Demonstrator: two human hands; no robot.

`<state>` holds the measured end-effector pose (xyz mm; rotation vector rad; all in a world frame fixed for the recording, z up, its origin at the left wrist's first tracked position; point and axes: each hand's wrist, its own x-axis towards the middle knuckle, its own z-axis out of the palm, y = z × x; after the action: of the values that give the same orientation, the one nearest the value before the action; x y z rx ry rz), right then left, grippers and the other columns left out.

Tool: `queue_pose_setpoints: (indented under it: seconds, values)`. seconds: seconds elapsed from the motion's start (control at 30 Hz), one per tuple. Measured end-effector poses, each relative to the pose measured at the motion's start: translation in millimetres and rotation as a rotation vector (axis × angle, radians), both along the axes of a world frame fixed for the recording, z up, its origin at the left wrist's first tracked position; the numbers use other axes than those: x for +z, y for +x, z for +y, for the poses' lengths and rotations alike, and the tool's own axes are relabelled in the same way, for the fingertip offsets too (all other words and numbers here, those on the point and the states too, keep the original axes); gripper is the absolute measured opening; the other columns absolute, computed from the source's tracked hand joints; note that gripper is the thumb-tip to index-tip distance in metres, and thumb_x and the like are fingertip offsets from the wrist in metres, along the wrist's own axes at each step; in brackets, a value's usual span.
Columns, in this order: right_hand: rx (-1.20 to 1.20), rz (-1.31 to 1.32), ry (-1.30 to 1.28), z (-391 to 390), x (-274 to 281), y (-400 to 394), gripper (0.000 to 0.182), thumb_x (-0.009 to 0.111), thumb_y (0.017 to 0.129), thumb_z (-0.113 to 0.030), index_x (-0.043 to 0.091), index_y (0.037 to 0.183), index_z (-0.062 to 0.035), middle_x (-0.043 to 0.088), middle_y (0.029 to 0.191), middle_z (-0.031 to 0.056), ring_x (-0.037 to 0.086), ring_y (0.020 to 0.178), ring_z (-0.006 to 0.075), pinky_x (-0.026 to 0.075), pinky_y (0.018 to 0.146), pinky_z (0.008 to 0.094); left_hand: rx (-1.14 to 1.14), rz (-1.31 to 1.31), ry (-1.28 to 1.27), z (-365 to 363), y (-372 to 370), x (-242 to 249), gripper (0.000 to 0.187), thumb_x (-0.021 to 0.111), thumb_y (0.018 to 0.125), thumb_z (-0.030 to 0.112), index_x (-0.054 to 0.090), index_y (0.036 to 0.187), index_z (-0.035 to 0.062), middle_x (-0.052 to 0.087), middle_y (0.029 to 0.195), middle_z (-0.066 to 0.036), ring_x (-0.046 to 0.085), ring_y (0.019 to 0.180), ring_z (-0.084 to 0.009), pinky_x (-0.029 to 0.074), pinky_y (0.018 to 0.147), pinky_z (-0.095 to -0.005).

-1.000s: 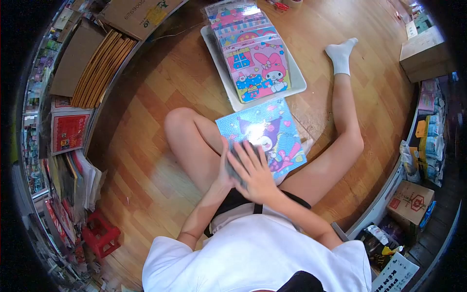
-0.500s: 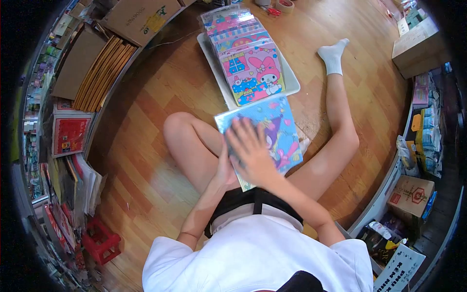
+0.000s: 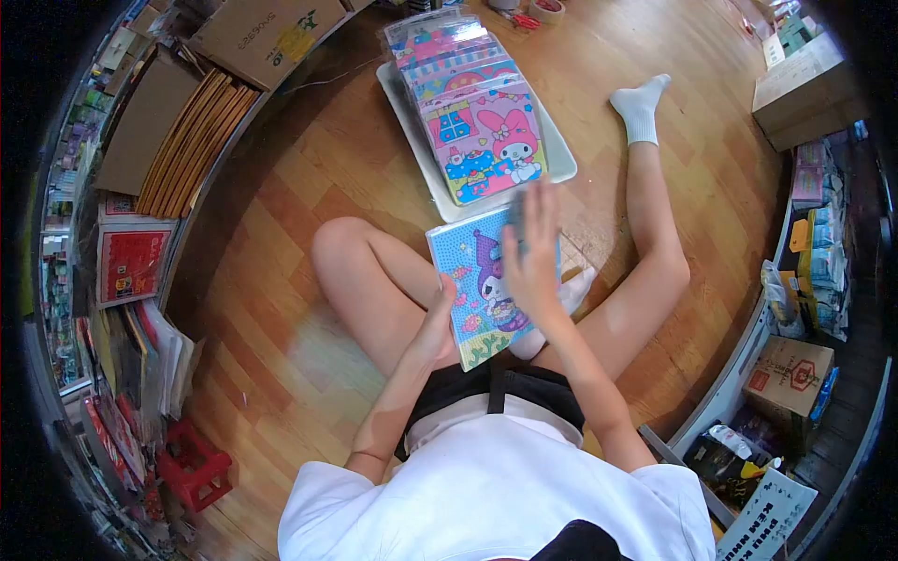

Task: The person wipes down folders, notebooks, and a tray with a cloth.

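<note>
A blue cartoon picture panel (image 3: pixel 477 327), looking like a thin board or book with a dotted surface, stands slanted over my lap. My left hand (image 3: pixel 437 323) grips its left edge, thumb on the front. My right hand (image 3: pixel 533 266) is over its right side, fingers stretched upward and blurred by motion. A dark grey patch (image 3: pixel 517 213) shows beside those fingers; it seems to be under the hand, but I cannot make out what it is. Just beyond the panel, a white tray (image 3: pixel 561 164) holds a stack of similar cartoon panels (image 3: pixel 486 140), the front one pink.
My legs spread on the wooden floor (image 3: pixel 271 187) around the work. Shelves with boxes and folders line the left, near a red plastic stool (image 3: pixel 195 465). On the right are a cardboard box (image 3: pixel 790 374) and packets. Red scissors (image 3: pixel 524 21) and tape (image 3: pixel 547 9) lie behind the tray.
My right hand has swept up and right across the panel, uncovering the cartoon figure. The panel has turned and tilted, its top left corner shifting right. My left hand keeps its grip.
</note>
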<state>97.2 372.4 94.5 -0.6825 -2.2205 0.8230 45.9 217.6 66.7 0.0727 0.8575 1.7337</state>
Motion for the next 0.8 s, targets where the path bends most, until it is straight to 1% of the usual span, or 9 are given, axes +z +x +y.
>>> queue_pose_setpoints:
  seconds: [0.17,0.2,0.27,0.33,0.43,0.53,0.63,0.73,0.8]
  values:
    - [0.507,0.058,0.106,-35,15,-17,0.061,0.055,0.076,-0.003,0.043,0.135,-0.0046,0.03,0.147,0.0184,0.024,0.137,0.0384,0.018,0.11,0.0529,0.165,-0.023,-0.073,6,-6,13,0.071,0.03,0.094,0.057,0.024,0.143,0.0066,0.038,0.14,-0.011,0.042,0.126,-0.023,0.038,0.104,-0.0419]
    - [0.484,0.031,0.094,-30,10,-21,0.059,0.055,0.073,-0.001,0.047,0.131,-0.0045,0.034,0.144,0.0182,0.027,0.135,0.0393,0.019,0.109,0.0552,0.171,-0.056,-0.044,7,-11,17,0.071,0.03,0.094,0.058,0.024,0.143,0.0065,0.039,0.14,-0.011,0.042,0.126,-0.0234,0.038,0.104,-0.0422]
    - [0.229,-0.058,0.063,-9,-6,-25,0.057,0.053,0.076,0.0,0.045,0.132,-0.0043,0.035,0.143,0.0189,0.029,0.134,0.0386,0.019,0.109,0.0547,0.121,-0.086,0.085,-2,-21,11,0.072,0.031,0.093,0.058,0.025,0.143,0.0063,0.04,0.14,-0.012,0.042,0.127,-0.0246,0.036,0.105,-0.0434]
    - [0.006,0.004,-0.018,15,-22,-26,0.054,0.052,0.079,0.001,0.045,0.132,-0.0033,0.035,0.142,0.0196,0.03,0.133,0.0385,0.019,0.109,0.0545,0.11,-0.052,0.031,-9,-20,6,0.072,0.032,0.093,0.058,0.025,0.143,0.0062,0.04,0.14,-0.012,0.041,0.127,-0.0246,0.036,0.105,-0.0435]
    - [0.012,-0.018,0.097,6,-15,-23,0.052,0.05,0.081,0.001,0.044,0.132,-0.0029,0.036,0.142,0.0189,0.03,0.134,0.0382,0.018,0.109,0.0542,0.101,-0.047,-0.009,-6,-16,7,0.072,0.033,0.093,0.057,0.025,0.143,0.0065,0.039,0.141,-0.011,0.04,0.128,-0.0235,0.035,0.105,-0.043]
    - [0.451,0.01,0.147,-33,2,-16,0.057,0.054,0.074,0.0,0.047,0.13,-0.0049,0.038,0.142,0.0172,0.03,0.135,0.0361,0.019,0.11,0.0524,0.133,-0.114,0.0,5,-14,13,0.07,0.031,0.094,0.057,0.026,0.143,0.0071,0.036,0.143,-0.009,0.038,0.129,-0.0219,0.035,0.105,-0.0416]
    - [0.502,0.001,0.15,-48,15,-12,0.057,0.055,0.071,-0.001,0.05,0.127,-0.0049,0.039,0.142,0.017,0.031,0.135,0.034,0.02,0.109,0.0529,0.338,-0.114,0.113,15,-9,13,0.07,0.03,0.094,0.058,0.029,0.142,0.007,0.039,0.141,-0.009,0.041,0.128,-0.0221,0.035,0.105,-0.0417]
    - [0.204,-0.18,0.158,-18,8,-12,0.055,0.053,0.075,-0.003,0.047,0.13,-0.0047,0.039,0.14,0.0184,0.033,0.133,0.0348,0.018,0.109,0.0556,0.195,-0.169,0.129,10,-17,3,0.07,0.03,0.094,0.058,0.03,0.141,0.0064,0.041,0.139,-0.01,0.044,0.125,-0.0241,0.037,0.104,-0.0425]
    - [-0.03,-0.127,0.062,12,-4,-6,0.056,0.052,0.077,-0.001,0.043,0.132,-0.0034,0.038,0.14,0.0189,0.031,0.133,0.0378,0.019,0.108,0.0564,0.198,-0.132,0.073,5,-18,6,0.071,0.031,0.093,0.059,0.031,0.14,0.0058,0.044,0.137,-0.011,0.046,0.123,-0.0252,0.038,0.102,-0.043]
